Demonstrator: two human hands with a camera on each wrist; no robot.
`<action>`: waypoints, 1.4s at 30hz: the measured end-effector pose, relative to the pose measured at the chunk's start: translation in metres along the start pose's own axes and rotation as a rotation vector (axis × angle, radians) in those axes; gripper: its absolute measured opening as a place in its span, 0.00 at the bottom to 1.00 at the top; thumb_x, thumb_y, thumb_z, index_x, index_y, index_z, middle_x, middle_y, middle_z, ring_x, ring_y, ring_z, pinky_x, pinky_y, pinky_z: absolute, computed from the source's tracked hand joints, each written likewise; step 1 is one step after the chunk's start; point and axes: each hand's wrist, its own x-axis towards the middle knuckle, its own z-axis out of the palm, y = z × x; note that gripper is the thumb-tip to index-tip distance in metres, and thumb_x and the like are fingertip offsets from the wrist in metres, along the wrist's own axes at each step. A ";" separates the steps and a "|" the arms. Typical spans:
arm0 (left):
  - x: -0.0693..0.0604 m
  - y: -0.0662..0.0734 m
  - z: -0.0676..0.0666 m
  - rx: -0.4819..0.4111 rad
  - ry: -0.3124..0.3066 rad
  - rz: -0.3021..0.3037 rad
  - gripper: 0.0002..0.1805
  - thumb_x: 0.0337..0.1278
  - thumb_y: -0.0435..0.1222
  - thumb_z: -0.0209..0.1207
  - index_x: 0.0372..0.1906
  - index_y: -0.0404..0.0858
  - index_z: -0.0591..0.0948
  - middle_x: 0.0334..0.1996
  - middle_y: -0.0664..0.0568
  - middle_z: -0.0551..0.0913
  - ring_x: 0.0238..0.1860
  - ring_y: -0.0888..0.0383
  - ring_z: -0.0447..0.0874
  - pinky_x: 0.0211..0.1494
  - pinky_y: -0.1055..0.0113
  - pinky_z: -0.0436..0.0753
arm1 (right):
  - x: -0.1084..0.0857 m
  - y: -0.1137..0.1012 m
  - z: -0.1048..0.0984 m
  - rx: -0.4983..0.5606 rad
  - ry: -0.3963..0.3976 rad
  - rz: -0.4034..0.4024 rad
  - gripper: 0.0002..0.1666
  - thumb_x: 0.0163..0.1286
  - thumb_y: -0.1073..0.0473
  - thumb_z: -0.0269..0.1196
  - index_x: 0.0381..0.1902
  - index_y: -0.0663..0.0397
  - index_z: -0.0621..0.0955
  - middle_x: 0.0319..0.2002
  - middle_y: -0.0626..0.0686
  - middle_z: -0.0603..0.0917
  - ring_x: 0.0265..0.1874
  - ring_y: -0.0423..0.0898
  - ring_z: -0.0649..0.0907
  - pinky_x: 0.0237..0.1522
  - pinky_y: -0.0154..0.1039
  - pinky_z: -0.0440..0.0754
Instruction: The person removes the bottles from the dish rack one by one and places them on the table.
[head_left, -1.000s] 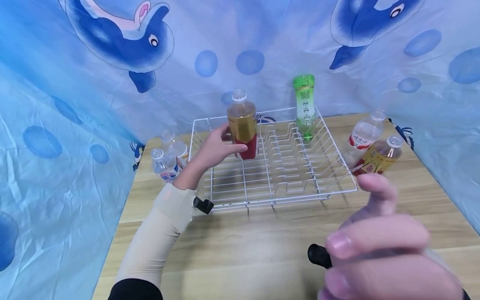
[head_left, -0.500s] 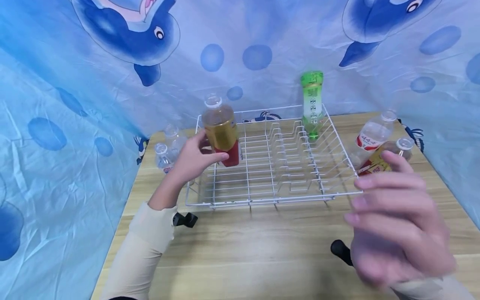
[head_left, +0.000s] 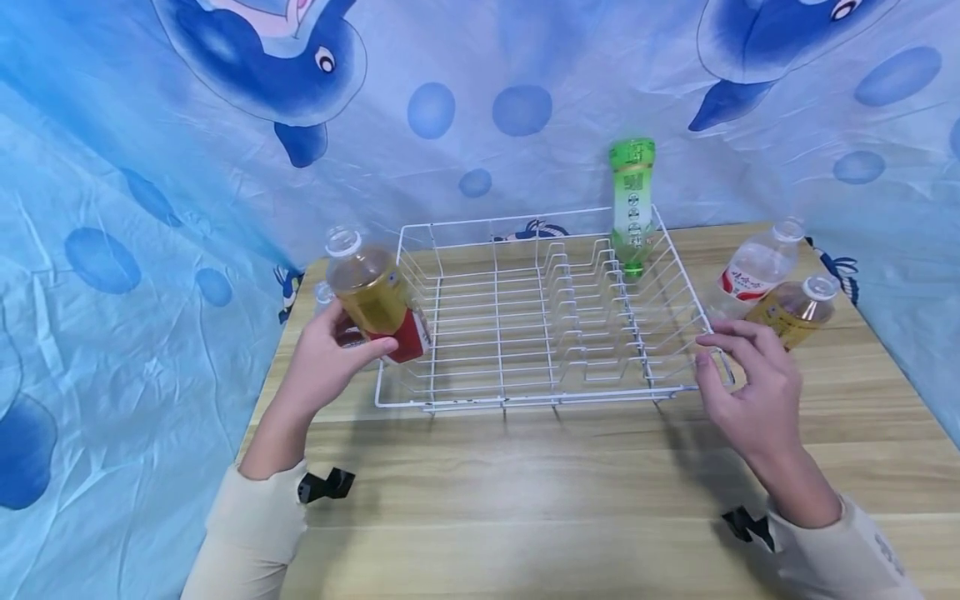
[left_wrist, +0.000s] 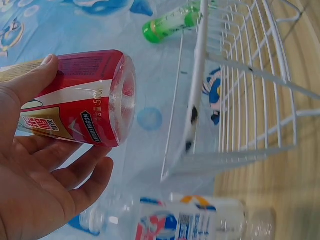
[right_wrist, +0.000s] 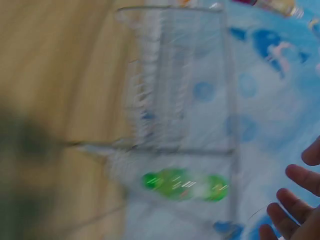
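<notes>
My left hand [head_left: 322, 358] grips a plastic drink bottle [head_left: 378, 300] with a gold and red label. It leans left above the white wire rack's [head_left: 498, 333] left edge. In the left wrist view the thumb lies across the bottle's label and the fingers curve below; the bottom faces the rack. My right hand [head_left: 753, 387] hovers at the rack's front right corner with fingers apart, holding nothing visible; whether it touches the wire I cannot tell. A green-labelled bottle [head_left: 633, 204] stands cap-down at the rack's back right.
Right of the rack stand a clear bottle [head_left: 761, 267] with a red and white label and a yellow-labelled bottle [head_left: 798, 308]. A clear bottle [left_wrist: 175, 220] at the left is mostly hidden behind my left hand in the head view. A blue curtain [head_left: 420, 183] closes off the back.
My left hand has carried the gold and red bottle left from over the rack to its left edge, tilting it. My right hand has moved forward from near the camera to the rack's right corner.
</notes>
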 end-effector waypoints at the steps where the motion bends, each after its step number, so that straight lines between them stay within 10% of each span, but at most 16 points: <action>1: -0.003 -0.002 -0.002 0.003 0.009 -0.002 0.35 0.58 0.42 0.71 0.69 0.42 0.72 0.60 0.47 0.79 0.57 0.51 0.79 0.54 0.69 0.81 | -0.004 0.008 0.000 -0.023 -0.024 0.027 0.14 0.58 0.65 0.63 0.38 0.71 0.86 0.50 0.67 0.83 0.52 0.57 0.79 0.58 0.25 0.67; 10: -0.026 -0.019 -0.016 0.022 0.071 -0.048 0.35 0.58 0.38 0.71 0.69 0.40 0.72 0.60 0.46 0.79 0.55 0.60 0.79 0.54 0.75 0.80 | -0.022 0.042 -0.002 -0.191 -0.299 0.284 0.33 0.68 0.58 0.62 0.69 0.66 0.72 0.71 0.68 0.67 0.68 0.70 0.67 0.64 0.73 0.62; 25: -0.051 -0.040 -0.029 0.017 0.132 -0.079 0.36 0.59 0.34 0.70 0.71 0.35 0.69 0.62 0.39 0.77 0.53 0.66 0.78 0.51 0.81 0.79 | -0.031 0.056 -0.003 -0.176 -0.382 0.318 0.36 0.76 0.55 0.54 0.75 0.69 0.62 0.70 0.74 0.65 0.68 0.74 0.65 0.70 0.67 0.58; 42: -0.055 -0.077 -0.021 -0.009 0.111 -0.176 0.41 0.57 0.33 0.71 0.73 0.36 0.65 0.68 0.39 0.70 0.65 0.41 0.71 0.58 0.74 0.78 | -0.033 0.054 -0.003 -0.136 -0.403 0.350 0.36 0.78 0.55 0.52 0.77 0.66 0.59 0.69 0.76 0.65 0.62 0.78 0.68 0.62 0.74 0.62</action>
